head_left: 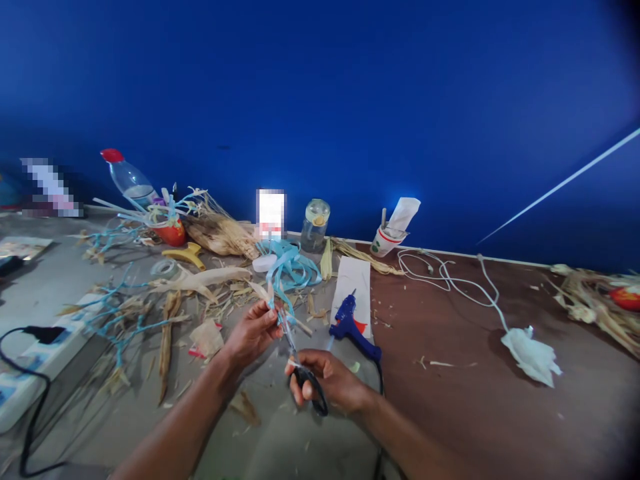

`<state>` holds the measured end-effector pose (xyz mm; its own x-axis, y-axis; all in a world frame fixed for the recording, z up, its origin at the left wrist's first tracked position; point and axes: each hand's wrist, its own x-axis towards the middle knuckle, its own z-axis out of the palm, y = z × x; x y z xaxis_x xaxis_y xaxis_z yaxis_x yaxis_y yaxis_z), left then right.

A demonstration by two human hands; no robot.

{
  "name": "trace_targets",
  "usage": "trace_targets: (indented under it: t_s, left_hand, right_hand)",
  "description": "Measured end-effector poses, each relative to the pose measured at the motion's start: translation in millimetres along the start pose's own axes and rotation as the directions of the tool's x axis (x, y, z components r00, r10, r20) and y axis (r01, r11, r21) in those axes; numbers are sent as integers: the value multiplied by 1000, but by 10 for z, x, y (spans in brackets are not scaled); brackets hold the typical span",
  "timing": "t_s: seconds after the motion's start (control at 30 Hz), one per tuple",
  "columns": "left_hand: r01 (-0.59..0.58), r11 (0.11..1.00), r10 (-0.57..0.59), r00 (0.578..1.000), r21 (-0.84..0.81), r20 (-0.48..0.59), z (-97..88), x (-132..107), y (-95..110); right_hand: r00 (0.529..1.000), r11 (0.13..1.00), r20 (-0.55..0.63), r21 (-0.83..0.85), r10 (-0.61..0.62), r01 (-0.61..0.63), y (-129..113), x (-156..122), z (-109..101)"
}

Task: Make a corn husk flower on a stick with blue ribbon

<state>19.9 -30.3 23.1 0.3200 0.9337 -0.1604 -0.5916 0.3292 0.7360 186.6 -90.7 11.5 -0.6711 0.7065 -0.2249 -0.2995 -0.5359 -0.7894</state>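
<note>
My left hand [254, 331] pinches a light blue ribbon [295, 267] near one end, its fingertips closed. A pale strip of husk shows at those fingertips; whether it is held too I cannot tell. In my right hand [327, 377] is a pair of scissors [316, 393] with black handles, fingers through the loops. The blades point up and away, right beside my left fingertips at the ribbon. Loops of the ribbon lie heaped just beyond both hands. Right of my hands, a blue glue gun [349, 320] rests on a white sheet [353, 273].
Dried husks [215, 230], blue-wrapped twigs [117, 320] and a power strip [55, 360] cover the left side. Along the wall stand a tilted bottle [130, 180], a glass jar [315, 223] and a paper cup [385, 241]. A white cable [450, 280] and crumpled tissue [531, 353] lie right.
</note>
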Motion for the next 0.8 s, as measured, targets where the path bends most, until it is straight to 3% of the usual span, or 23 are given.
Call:
trace_targets:
  t_s: [0.33, 0.53, 0.8]
  left_hand:
    - [100, 990, -111, 987, 103, 112, -30, -25, -14]
    - [90, 987, -108, 985, 132, 138, -22, -21, -14]
    - [60, 985, -90, 978, 159, 190, -28, -9, -10]
  right_hand:
    - [996, 999, 75, 18, -41, 40, -28, 54, 10]
    - [995, 998, 89, 49, -48, 43, -38, 31, 6]
    - [998, 998, 57, 53, 41, -45, 50, 35, -18]
